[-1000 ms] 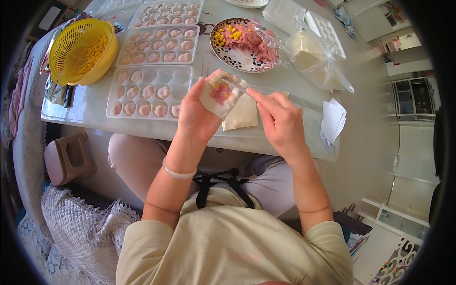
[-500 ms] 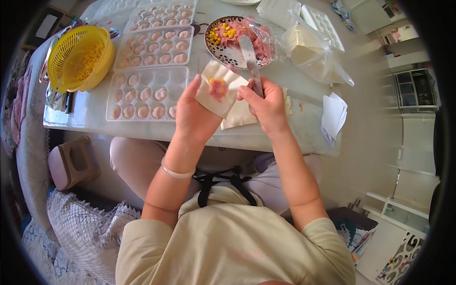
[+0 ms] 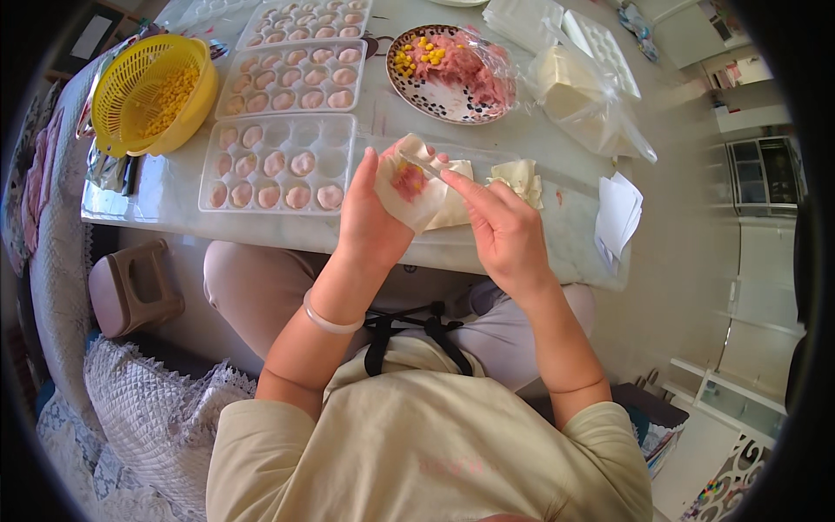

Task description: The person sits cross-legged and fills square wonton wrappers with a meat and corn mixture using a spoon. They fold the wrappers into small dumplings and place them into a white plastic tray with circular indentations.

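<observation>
On my left hand (image 3: pixel 367 217) lies a pale dumpling wrapper (image 3: pixel 421 212), its fingers curled up around the far edge. Pink minced meat with yellow corn (image 3: pixel 409 181) sits in the middle of the wrapper. My right hand (image 3: pixel 513 239) grips a flat metal spreading knife (image 3: pixel 424 163), index finger stretched along it, the blade low over the filling and the wrapper's far edge. Partly hidden behind my hands, more wrappers (image 3: pixel 457 202) rest on the table. Farther back, a patterned plate (image 3: pixel 435 103) carries pink mince and corn kernels.
Left of my hands, clear plastic trays (image 3: pixel 277 204) hold rows of filled dumplings. A yellow colander (image 3: pixel 109 100) with corn stands at the far left. Right of the plate lies a plastic bag (image 3: pixel 600 109) with a pale block, and white paper (image 3: pixel 618 213) lies near the table's right edge.
The knife has come down from upright over the plate to lie flat across the filling. My right hand has turned and moved slightly right and nearer; the left has shifted right with the wrapper.
</observation>
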`<state>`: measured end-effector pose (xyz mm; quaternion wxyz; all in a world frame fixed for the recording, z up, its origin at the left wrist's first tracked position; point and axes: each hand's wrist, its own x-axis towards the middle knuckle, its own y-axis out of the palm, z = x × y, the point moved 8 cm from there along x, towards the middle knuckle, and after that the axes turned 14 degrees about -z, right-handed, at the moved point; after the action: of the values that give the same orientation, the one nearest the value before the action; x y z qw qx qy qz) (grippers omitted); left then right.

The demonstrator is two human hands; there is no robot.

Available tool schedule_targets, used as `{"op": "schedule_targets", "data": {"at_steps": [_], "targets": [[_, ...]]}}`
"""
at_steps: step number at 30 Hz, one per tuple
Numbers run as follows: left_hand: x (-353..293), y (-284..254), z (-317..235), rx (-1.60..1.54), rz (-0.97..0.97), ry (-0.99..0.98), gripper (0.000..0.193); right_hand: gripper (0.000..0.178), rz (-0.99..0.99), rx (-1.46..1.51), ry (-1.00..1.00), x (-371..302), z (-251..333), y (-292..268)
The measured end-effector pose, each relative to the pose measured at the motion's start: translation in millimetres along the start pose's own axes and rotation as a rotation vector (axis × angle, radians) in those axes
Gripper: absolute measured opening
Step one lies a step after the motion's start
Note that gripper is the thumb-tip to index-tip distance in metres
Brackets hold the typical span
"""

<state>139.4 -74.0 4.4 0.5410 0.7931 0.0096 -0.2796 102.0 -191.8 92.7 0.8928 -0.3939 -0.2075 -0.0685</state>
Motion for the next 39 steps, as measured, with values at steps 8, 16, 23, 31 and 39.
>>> {"op": "schedule_targets", "data": {"at_steps": [8,16,23,31,39], "targets": [[3.5,-14.4,-14.4,0.048,-0.278,0.103,0.041,0.03,-0.062,-0.02,0.024,-7.8,-8.3,-10.4],[0.1,-11.4,-22.9,-0.026,-0.228,0.055,0.043,0.031,-0.077,-0.071,-0.158,-19.1,-6.9,-16.9],[-1.5,-7.8,-15.8,0.005,-0.117,0.085,0.04,0.033,-0.064,-0.119,-0.198,-16.8,1.3,-16.0],[-3.8,-9.8,-5.3,0.127,-0.235,0.103,0.034,0.033,0.003,-0.14,-0.16,-16.5,5.6,-12.8],[-4.2,-4.2,-5.3,-0.039,-0.234,0.079,0.035,0.029,0.03,-0.01,-0.076,-22.4,6.2,-15.7]]}}
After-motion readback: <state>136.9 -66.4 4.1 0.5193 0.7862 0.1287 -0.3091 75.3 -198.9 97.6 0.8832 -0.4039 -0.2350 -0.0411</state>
